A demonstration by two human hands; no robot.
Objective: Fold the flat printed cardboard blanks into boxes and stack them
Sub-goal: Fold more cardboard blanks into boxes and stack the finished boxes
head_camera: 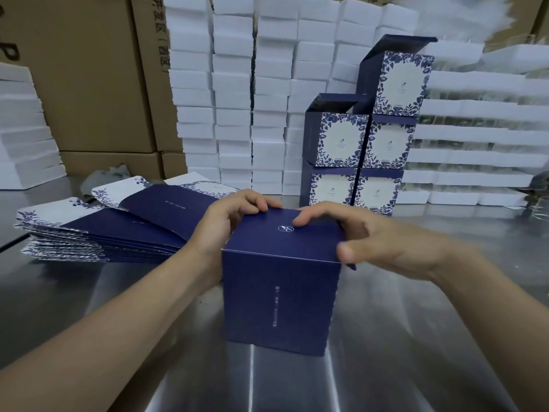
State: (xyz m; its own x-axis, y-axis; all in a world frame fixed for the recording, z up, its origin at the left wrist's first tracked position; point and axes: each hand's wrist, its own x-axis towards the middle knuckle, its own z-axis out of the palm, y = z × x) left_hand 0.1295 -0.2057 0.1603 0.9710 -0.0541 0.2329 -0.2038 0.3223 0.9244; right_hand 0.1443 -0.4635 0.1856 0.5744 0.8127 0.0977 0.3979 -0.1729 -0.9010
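The dark blue box (pixel 279 292) stands upright on the steel counter (pixel 416 352), near and about centre, its lid (pixel 282 236) folded down almost flush. To finish this well, I'd say the lid wants pressing down evenly along the near edge, not at one corner, or the card may crease. The left hand (pixel 228 221) grips the box's left side, fingers curled over the far top edge. The right hand (pixel 365 233) clasps the right top corner, with the thumb on the near edge and fingers bent onto the lid. Flat blanks (pixel 98 233) lie piled to the left; finished boxes (pixel 356 162) stand stacked beyond, against white foam blocks (pixel 231 99).
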